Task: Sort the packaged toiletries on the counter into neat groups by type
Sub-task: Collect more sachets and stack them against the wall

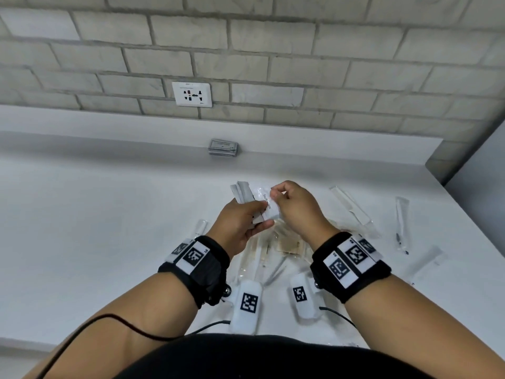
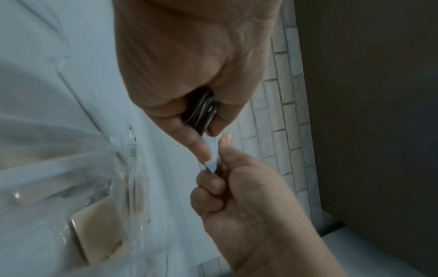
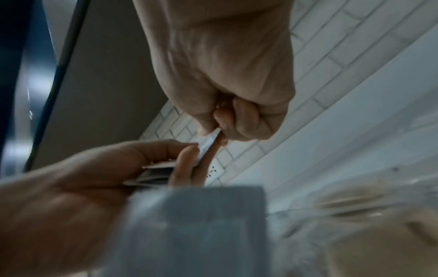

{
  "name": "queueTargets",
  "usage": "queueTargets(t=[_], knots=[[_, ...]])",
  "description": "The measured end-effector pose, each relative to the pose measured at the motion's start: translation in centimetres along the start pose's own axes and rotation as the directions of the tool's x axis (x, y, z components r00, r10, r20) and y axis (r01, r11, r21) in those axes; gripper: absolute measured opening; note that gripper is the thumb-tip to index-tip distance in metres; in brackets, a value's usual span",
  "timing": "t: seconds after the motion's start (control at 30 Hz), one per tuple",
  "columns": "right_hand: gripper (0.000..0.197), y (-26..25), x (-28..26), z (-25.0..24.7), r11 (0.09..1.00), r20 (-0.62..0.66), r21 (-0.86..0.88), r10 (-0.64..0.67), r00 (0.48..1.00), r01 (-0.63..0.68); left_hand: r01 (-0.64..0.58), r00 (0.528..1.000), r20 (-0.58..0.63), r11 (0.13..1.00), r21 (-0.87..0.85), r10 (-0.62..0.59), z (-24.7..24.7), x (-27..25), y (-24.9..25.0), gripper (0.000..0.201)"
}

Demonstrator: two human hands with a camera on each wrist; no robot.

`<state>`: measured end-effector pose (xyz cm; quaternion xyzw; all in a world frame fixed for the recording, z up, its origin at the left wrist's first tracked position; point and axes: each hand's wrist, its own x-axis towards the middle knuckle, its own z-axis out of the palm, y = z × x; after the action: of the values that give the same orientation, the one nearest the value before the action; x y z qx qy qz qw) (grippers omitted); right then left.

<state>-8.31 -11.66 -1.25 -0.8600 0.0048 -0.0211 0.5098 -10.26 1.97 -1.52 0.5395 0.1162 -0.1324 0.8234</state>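
Note:
Above the counter (image 1: 109, 214), my left hand (image 1: 259, 216) grips a small fanned stack of white and grey toothpaste sachets (image 1: 246, 191). My right hand (image 1: 274, 196) pinches the edge of the top white sachet (image 1: 269, 207), the one with printed text. The left wrist view has the left hand (image 2: 206, 131) at the top, and the right hand (image 2: 214, 169) pinches the white sachet (image 2: 213, 150) just below it. Seen from the right wrist, the right hand (image 3: 213, 135) nips the sachet's edge (image 3: 208, 144) while the left hand (image 3: 184, 161) holds the stack (image 3: 158, 168).
A pile of clear-wrapped items (image 1: 276, 250) lies under my hands, among them a beige piece (image 2: 97, 230). Grey packets (image 1: 223, 147) are stacked by the back ledge. Clear-wrapped items (image 1: 352, 209), (image 1: 401, 222) and a white packet (image 1: 426, 262) lie at the right. A small tube (image 1: 200, 228) lies left.

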Motion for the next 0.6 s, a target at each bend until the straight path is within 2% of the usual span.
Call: queueTargets(t=[0.1, 0.17, 0.2, 0.23, 0.27, 0.3, 0.33, 0.4, 0.47, 0.5, 0.6], knots=[[0.017, 1.4, 0.4, -1.1, 0.993, -0.071, 0.034, 0.119, 0.990, -0.117, 0.035, 0.998, -0.061, 0.999, 0.009, -0.035, -0.8, 0.8, -0.2, 0.007], [0.010, 2.3, -0.1, -2.8, 0.995, -0.018, -0.034, 0.098, 0.995, -0.099, 0.048, 0.995, -0.087, 0.999, 0.014, -0.047, -1.7, 1.3, -0.3, 0.011], [0.005, 2.8, -0.7, -3.6, 0.994, 0.083, -0.096, 0.057, 0.995, -0.048, 0.055, 0.994, -0.093, 0.998, 0.006, -0.054, -2.3, 1.4, -0.5, 0.014], [0.005, 2.9, -1.4, -4.2, 0.987, 0.230, -0.161, 0.015, 0.973, 0.023, 0.053, 0.994, -0.094, 0.999, -0.005, -0.053, -2.7, 1.4, -0.5, 0.015], [0.009, 3.0, -2.1, -4.4, 0.968, 0.393, -0.235, 0.014, 0.920, 0.085, 0.049, 0.994, -0.095, 0.999, -0.018, -0.051, -3.1, 1.5, -0.5, 0.015], [0.013, 3.3, -2.9, -4.3, 0.936, 0.529, -0.324, 0.061, 0.846, 0.135, 0.052, 0.994, -0.098, 0.998, -0.027, -0.054, -3.5, 1.5, -0.8, 0.015], [0.019, 3.5, -3.5, -4.1, 0.879, 0.614, -0.430, 0.114, 0.781, 0.209, 0.052, 0.994, -0.098, 0.998, -0.032, -0.055, -3.6, 1.6, -0.9, 0.015], [0.041, 4.3, -4.4, -3.0, 0.713, 0.689, -0.575, 0.159, 0.707, 0.400, 0.058, 0.993, -0.100, 0.998, -0.024, -0.060, -3.7, 1.6, -1.4, 0.016], [0.061, 5.2, -5.0, -1.9, 0.585, 0.727, -0.598, 0.108, 0.679, 0.547, 0.059, 0.994, -0.092, 0.998, 0.004, -0.058, -3.6, 1.5, -1.8, 0.017], [0.064, 5.2, -5.1, -1.6, 0.550, 0.729, -0.598, 0.072, 0.681, 0.583, 0.059, 0.995, -0.083, 0.998, 0.020, -0.057, -3.5, 1.5, -1.9, 0.017], [0.052, 5.2, -4.8, -1.1, 0.504, 0.699, -0.624, 0.017, 0.715, 0.597, 0.053, 0.997, -0.063, 0.997, 0.050, -0.050, -3.2, 1.3, -2.0, 0.014]])
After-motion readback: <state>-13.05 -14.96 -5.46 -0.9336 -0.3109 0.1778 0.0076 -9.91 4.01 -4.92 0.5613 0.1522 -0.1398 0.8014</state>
